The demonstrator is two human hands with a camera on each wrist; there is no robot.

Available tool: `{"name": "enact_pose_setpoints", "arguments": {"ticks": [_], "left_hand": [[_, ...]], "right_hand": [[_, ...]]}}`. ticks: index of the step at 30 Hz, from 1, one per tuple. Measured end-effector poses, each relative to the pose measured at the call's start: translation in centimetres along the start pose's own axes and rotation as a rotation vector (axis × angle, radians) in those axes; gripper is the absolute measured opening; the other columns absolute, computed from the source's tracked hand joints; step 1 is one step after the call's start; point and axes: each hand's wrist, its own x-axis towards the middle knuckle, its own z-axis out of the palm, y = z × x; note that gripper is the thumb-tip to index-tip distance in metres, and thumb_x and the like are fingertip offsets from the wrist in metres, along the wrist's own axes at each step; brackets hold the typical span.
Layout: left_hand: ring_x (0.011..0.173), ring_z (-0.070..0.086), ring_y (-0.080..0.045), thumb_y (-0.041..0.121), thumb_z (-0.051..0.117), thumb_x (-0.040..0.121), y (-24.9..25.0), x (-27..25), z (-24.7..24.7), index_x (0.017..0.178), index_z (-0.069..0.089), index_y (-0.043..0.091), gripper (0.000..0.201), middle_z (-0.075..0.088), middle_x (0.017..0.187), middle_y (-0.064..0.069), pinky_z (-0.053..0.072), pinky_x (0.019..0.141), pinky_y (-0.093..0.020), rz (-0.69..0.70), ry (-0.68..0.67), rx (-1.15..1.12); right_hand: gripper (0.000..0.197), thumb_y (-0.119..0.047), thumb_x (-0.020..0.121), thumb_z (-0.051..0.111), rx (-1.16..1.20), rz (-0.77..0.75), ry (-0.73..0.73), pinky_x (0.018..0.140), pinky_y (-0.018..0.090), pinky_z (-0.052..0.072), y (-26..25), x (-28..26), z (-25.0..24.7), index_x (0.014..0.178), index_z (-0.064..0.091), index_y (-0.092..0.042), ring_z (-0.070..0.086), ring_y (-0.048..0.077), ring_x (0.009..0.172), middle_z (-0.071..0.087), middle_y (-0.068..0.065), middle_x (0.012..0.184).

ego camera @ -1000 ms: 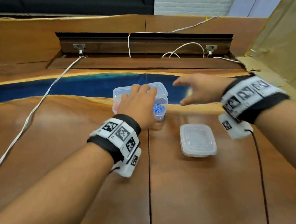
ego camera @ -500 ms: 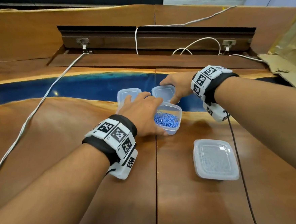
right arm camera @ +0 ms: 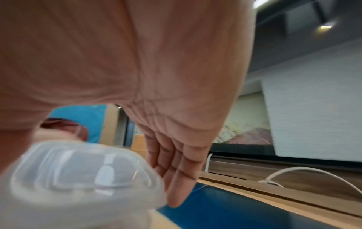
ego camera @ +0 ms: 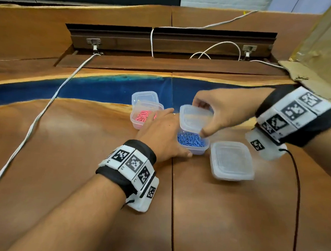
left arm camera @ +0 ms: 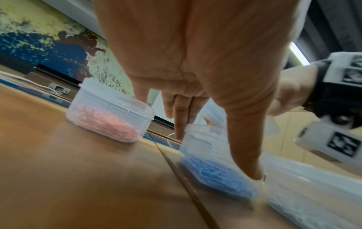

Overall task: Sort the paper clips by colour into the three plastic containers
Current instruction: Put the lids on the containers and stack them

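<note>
A clear plastic container of blue paper clips (ego camera: 191, 143) stands on the wooden table. My left hand (ego camera: 176, 134) holds it from the left, thumb on its near side and fingers on its far side, which the left wrist view (left arm camera: 217, 155) also shows. My right hand (ego camera: 200, 118) pinches a clear lid (ego camera: 190, 121), tilted just above the blue container's far edge. An open container of pink paper clips (ego camera: 143, 117) stands to the left. A third container (ego camera: 230, 161) sits lidded at the right; I cannot make out what is in it.
Another clear lid (ego camera: 145, 96) lies behind the pink container on the blue resin strip (ego camera: 96, 89). A white cable (ego camera: 44, 109) crosses the table on the left, and a black cable (ego camera: 297, 183) trails from my right wrist. Cardboard (ego camera: 322, 58) stands at the far right.
My right hand has picked the lid up from behind the blue container and brought it over that container. My left hand has kept its hold on the container.
</note>
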Motion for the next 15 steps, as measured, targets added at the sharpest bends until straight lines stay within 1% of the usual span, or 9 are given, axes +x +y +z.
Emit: {"name": "enact_pose_setpoints", "arguments": {"ticks": [2,3,4,6,7,8,10,13,15], "left_hand": [[0.129,0.039,-0.021,0.053,0.078,0.060,-0.2,-0.6,0.3,0.132,0.043,0.032,0.083,0.052,0.129,0.002,0.034,0.108,-0.045,0.011,0.022,-0.072],[0.122,0.044,-0.020,0.051,0.080,0.058,-0.3,-0.8,0.6,0.131,0.043,0.030,0.085,0.053,0.124,0.002,0.040,0.102,-0.043,-0.001,0.038,-0.103],[0.121,0.046,-0.020,0.048,0.082,0.058,-0.4,-1.1,0.7,0.135,0.039,0.026,0.091,0.052,0.126,0.001,0.042,0.100,-0.042,-0.029,0.044,-0.130],[0.131,0.041,-0.022,0.042,0.084,0.060,-0.5,-1.7,0.8,0.147,0.022,0.017,0.110,0.044,0.142,-0.002,0.040,0.105,-0.040,-0.088,0.025,-0.151],[0.134,0.038,-0.023,0.042,0.084,0.061,-0.4,-1.9,0.8,0.149,0.017,0.017,0.114,0.040,0.146,-0.002,0.038,0.107,-0.040,-0.091,0.016,-0.129],[0.135,0.037,-0.023,0.044,0.083,0.062,-0.3,-2.2,0.6,0.150,0.016,0.017,0.113,0.038,0.148,-0.002,0.036,0.109,-0.040,-0.076,0.017,-0.086],[0.138,0.032,-0.023,0.051,0.077,0.067,0.1,-2.6,0.1,0.148,0.024,0.019,0.102,0.037,0.149,-0.002,0.027,0.112,-0.040,-0.044,0.031,0.008],[0.144,0.020,-0.018,0.062,0.064,0.074,0.3,-2.7,-0.4,0.131,0.043,0.025,0.071,0.043,0.144,0.003,0.018,0.115,-0.045,-0.002,0.046,0.079],[0.145,0.017,-0.016,0.066,0.055,0.078,0.4,-2.6,-0.5,0.128,0.044,0.025,0.066,0.044,0.142,0.005,0.015,0.116,-0.049,0.034,0.031,0.157]], "right_hand": [[0.065,-0.054,0.060,0.077,-0.062,-0.008,-0.019,0.079,0.039,0.052,-1.1,-0.9,1.4,0.109,0.046,-0.024,0.056,0.015,0.086,0.056,-0.006,0.098],[0.065,-0.054,0.061,0.076,-0.100,-0.009,-0.017,0.079,0.040,0.052,-1.4,-1.0,1.8,0.110,0.045,-0.024,0.055,0.016,0.087,0.055,-0.005,0.100],[0.066,-0.055,0.062,0.074,-0.140,-0.009,-0.013,0.080,0.040,0.052,-1.6,-0.9,2.1,0.113,0.046,-0.023,0.054,0.017,0.089,0.053,-0.004,0.102],[0.068,-0.056,0.064,0.072,-0.203,-0.011,-0.010,0.082,0.041,0.052,-1.8,-0.7,2.6,0.118,0.048,-0.022,0.054,0.020,0.094,0.052,-0.001,0.106],[0.068,-0.056,0.065,0.072,-0.218,-0.013,-0.015,0.081,0.041,0.052,-1.9,-0.6,2.8,0.118,0.049,-0.021,0.055,0.020,0.094,0.053,0.000,0.106],[0.066,-0.055,0.066,0.073,-0.223,-0.016,-0.019,0.080,0.039,0.053,-2.0,-0.5,3.0,0.117,0.050,-0.021,0.055,0.020,0.093,0.055,0.000,0.105],[0.062,-0.057,0.067,0.073,-0.220,-0.027,-0.017,0.072,0.033,0.050,-2.1,-0.4,3.3,0.112,0.051,-0.021,0.055,0.018,0.087,0.057,-0.003,0.098],[0.056,-0.067,0.066,0.071,-0.219,-0.054,-0.001,0.057,0.024,0.036,-2.3,-0.6,3.2,0.097,0.051,-0.024,0.051,0.010,0.072,0.053,-0.009,0.082],[0.055,-0.070,0.065,0.069,-0.238,-0.059,0.023,0.052,0.022,0.032,-2.6,-0.7,3.2,0.088,0.049,-0.025,0.049,0.006,0.066,0.052,-0.009,0.076]]}}
